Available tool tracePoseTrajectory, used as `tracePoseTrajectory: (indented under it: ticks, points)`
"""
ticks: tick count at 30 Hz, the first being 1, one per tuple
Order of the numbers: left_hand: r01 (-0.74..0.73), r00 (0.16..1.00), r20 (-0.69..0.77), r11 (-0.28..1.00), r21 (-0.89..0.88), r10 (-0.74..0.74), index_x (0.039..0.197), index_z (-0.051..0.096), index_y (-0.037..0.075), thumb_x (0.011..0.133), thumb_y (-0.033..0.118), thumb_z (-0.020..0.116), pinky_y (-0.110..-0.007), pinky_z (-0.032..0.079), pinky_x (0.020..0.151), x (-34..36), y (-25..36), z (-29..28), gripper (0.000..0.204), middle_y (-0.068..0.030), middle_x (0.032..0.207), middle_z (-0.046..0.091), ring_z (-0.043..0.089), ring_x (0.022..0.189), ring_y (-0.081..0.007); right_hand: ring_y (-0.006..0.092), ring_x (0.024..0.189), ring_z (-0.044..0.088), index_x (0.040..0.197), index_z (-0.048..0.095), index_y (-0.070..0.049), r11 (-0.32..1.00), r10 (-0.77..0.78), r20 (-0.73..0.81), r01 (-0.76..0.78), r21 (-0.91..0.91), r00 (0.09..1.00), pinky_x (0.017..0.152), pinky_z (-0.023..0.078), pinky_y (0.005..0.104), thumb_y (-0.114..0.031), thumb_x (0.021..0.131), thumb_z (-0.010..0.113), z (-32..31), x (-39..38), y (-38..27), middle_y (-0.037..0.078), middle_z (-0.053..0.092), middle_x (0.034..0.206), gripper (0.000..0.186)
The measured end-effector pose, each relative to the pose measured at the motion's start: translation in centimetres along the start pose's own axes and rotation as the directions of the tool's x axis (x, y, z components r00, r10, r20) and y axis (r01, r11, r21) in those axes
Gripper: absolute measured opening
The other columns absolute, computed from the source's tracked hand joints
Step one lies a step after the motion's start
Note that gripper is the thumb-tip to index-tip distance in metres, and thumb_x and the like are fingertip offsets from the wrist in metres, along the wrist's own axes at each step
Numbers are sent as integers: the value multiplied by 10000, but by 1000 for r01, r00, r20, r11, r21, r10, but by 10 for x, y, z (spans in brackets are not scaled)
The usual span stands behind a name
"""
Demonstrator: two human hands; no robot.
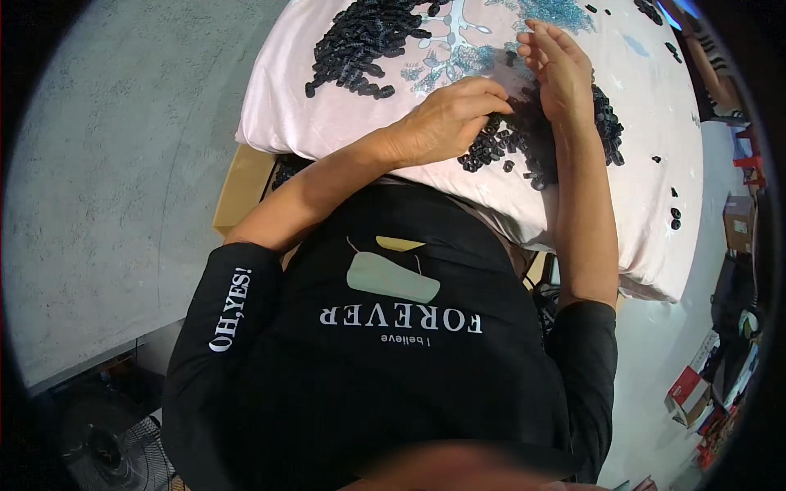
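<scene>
My left hand point(454, 114) is curled, fingertips pinched low over a loose heap of small black pieces point(490, 150) near the front of a pink, cloth-covered surface point(278, 90); what it holds, if anything, is hidden. To its right, my right hand point(555, 69) is raised, fingers loosely bent and slightly apart, with nothing visible in them, above the heap and beside clear blue pieces point(565, 15). A bigger pile of black pieces point(356, 45) lies at the back left.
A few black pieces point(675, 218) lie along the right side. A grey wall or panel point(123, 164) fills the left, with a black fan point(106, 434) below. Another person's arm point(714, 78) shows at upper right. Boxes point(737, 222) and clutter stand on the right floor.
</scene>
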State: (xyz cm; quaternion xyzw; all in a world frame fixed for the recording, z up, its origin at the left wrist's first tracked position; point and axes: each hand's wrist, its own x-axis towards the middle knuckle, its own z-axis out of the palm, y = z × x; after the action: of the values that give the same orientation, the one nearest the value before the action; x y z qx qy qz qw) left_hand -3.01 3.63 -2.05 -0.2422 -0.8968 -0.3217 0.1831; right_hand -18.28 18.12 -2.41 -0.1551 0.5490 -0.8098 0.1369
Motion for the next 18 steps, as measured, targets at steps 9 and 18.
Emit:
tracePoseTrajectory:
  ticks: [9, 18]
  points:
    - [122, 992, -37, 991, -60, -124, 1112, 617, -7, 874, -70, 535, -304, 527, 836, -7, -4, -11, 259, -108, 1065, 662, 664, 963, -230, 80, 755, 587, 1092, 642, -25, 950, 79, 191, -16, -310, 978, 688, 437, 206, -217, 955, 568, 10, -11, -6, 23, 656, 879, 247]
    - [391, 855, -13, 661, -641, -518, 1238, 504, -47, 933, -31, 530, -230, 537, 823, -15, -10, -20, 307, -112, 1070, 618, 656, 999, -167, 63, 712, 593, 1015, 641, -41, 922, 212, 471, -16, -386, 856, 655, 465, 186, -232, 954, 586, 17, -19, -8, 4, 644, 819, 208]
